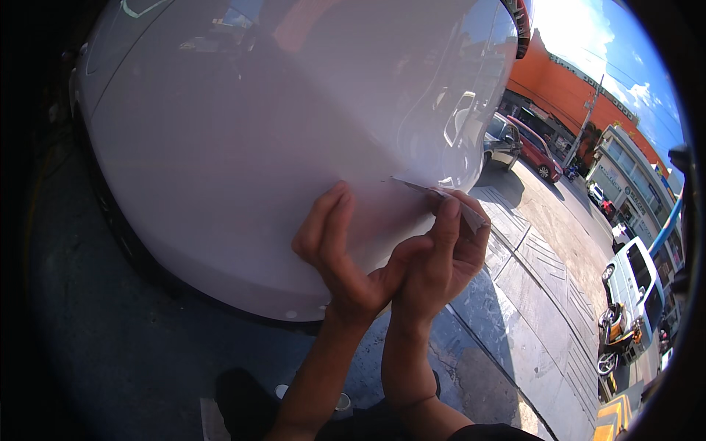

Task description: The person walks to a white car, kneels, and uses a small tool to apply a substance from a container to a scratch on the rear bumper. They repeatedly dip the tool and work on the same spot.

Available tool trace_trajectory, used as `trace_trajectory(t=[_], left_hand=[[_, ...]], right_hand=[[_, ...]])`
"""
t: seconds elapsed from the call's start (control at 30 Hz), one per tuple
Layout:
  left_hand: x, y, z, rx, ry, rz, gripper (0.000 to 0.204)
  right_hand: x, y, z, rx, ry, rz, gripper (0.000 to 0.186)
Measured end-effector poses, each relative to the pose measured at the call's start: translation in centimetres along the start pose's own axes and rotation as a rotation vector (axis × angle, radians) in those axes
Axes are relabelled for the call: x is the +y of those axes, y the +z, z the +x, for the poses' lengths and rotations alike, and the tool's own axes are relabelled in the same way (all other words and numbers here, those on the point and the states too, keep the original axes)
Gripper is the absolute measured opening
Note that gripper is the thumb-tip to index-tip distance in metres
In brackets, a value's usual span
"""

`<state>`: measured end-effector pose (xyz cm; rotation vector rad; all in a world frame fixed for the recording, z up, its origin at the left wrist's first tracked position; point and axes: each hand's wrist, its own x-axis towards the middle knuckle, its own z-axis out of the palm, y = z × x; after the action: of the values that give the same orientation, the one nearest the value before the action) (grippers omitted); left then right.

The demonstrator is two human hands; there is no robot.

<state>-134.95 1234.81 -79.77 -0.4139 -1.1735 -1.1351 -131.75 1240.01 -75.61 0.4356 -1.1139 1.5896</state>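
A glossy white car body panel (220,162) fills most of the view, curving down to a dark lower edge. My right hand (443,253) pinches a thin pointed blade (413,184) by an end wrapped in pale, crumpled paper or tape (473,215). The blade's tip lies at or very near the panel, close to a tiny dark mark (383,180). My left hand (342,253) is open, its bent fingertips at the panel left of the blade. Its thumb reaches across to the right hand, and the two hands meet at the palms.
Grooved concrete paving (533,294) runs along the right in sunlight. Beyond it are a red car (535,148), a dark vehicle (500,140), a white van (631,283) and a motorcycle (621,334). An orange building (544,77) stands behind. Below the panel is shaded dark ground (169,353).
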Motion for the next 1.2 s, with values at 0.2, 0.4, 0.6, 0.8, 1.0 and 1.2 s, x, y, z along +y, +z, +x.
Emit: trace_trajectory(t=[0.2, 0.4, 0.6, 0.8, 1.0, 1.2], left_hand=[[0.08, 0.00, -0.07, -0.006, 0.003, 0.003, 0.080], [0.13, -0.06, 0.11, -0.014, 0.000, 0.010, 0.080], [0.24, -0.09, 0.20, -0.015, 0.005, 0.031, 0.081], [0.23, -0.06, 0.07, -0.011, 0.000, 0.030, 0.081], [0.19, 0.02, -0.02, -0.006, -0.004, 0.023, 0.081], [0.21, -0.01, 0.04, -0.005, 0.005, 0.030, 0.081]], right_hand=[[-0.10, 0.01, 0.01, 0.000, 0.002, 0.002, 0.016], [-0.08, 0.09, 0.13, -0.009, -0.005, -0.013, 0.015], [-0.14, 0.08, 0.10, -0.010, -0.012, 0.002, 0.015], [-0.19, 0.05, 0.13, -0.014, -0.020, 0.004, 0.015], [-0.09, -0.07, 0.14, -0.019, -0.024, -0.001, 0.015], [0.03, -0.08, 0.08, -0.002, -0.026, -0.006, 0.015]])
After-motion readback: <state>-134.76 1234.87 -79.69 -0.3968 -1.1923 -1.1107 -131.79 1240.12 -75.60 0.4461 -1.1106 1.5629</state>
